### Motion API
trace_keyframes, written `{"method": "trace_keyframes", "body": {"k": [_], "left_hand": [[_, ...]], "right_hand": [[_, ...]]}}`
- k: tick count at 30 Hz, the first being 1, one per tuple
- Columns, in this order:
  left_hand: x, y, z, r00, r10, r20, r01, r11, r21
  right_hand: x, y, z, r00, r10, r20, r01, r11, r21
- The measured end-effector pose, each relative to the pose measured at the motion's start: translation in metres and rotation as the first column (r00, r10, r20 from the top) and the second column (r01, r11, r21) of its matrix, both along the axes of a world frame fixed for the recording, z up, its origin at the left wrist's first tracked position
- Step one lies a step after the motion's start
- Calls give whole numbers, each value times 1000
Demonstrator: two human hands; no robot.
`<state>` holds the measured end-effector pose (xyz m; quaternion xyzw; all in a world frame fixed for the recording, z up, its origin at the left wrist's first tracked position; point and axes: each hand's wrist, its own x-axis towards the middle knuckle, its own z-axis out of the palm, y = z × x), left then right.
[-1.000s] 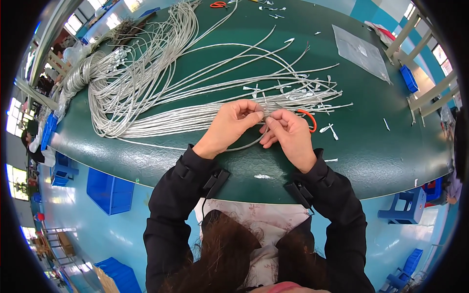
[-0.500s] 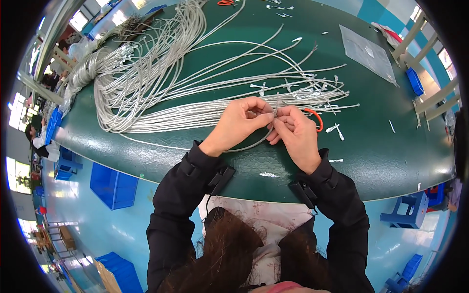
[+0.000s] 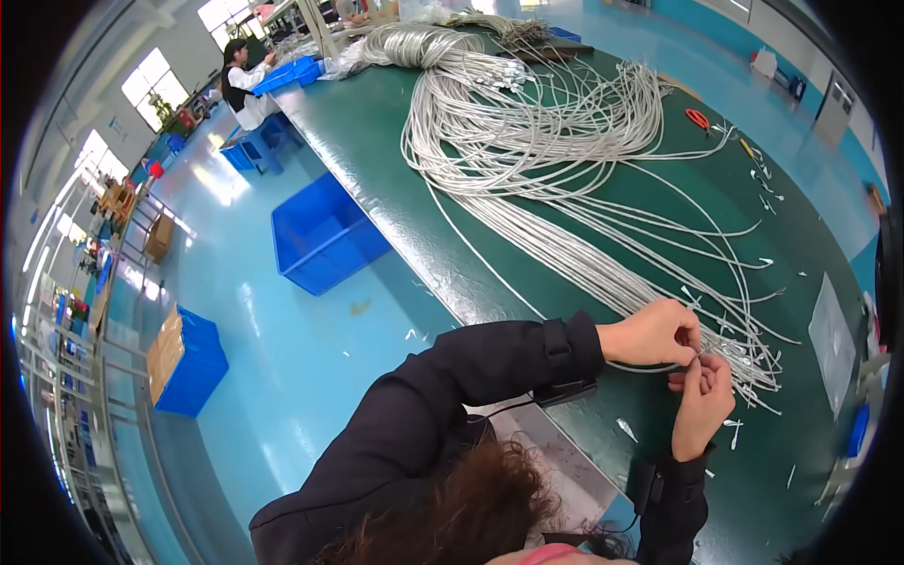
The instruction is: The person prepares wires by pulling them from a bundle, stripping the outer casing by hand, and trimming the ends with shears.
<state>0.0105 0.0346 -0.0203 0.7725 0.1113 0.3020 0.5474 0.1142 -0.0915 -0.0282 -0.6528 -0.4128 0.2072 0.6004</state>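
Both the left hand [image 3: 653,332] and the right hand [image 3: 702,400] pinch a thin grey cable [image 3: 650,368] with curled fingers near the green table's [image 3: 377,141] close edge, its tip hidden between fingertips, and farther back sits the big grey cable pile [image 3: 527,122].

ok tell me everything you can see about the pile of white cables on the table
The white cables look plastic-sheathed, thin and many. They lie in loose overlapping loops on the green table, then run as a straighter bundle toward the person. The left hand and right hand pinch one strand at the near end.
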Motion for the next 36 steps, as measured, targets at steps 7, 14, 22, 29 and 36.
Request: {"method": "trace_keyframes", "body": {"k": [7, 14, 22, 29, 36], "left_hand": [[4, -2, 1, 999, 50, -20, -46, 984, 172], [6, -6, -1, 999, 43, -6, -43, 998, 48], [6, -6, -6, 999, 44, 26, -43, 998, -56], [6, -5, -2, 1000, 8, 4, -8, 1000, 8], [6, -6, -1, 1000, 14, -1, -14, 999, 50]], "right_hand": [[5, 2, 1, 1000, -1, 31, 1, 1000, -21], [12, -1, -1, 997, 52, -61, -53, 998, -20], [1, -2, 5, 997, 6, -79, -6, 1000, 2], [6, 0, 3, 997, -8, -80, 4, 999, -40], [8, 0, -1, 999, -9, -51, 7, 999, -32]]}}
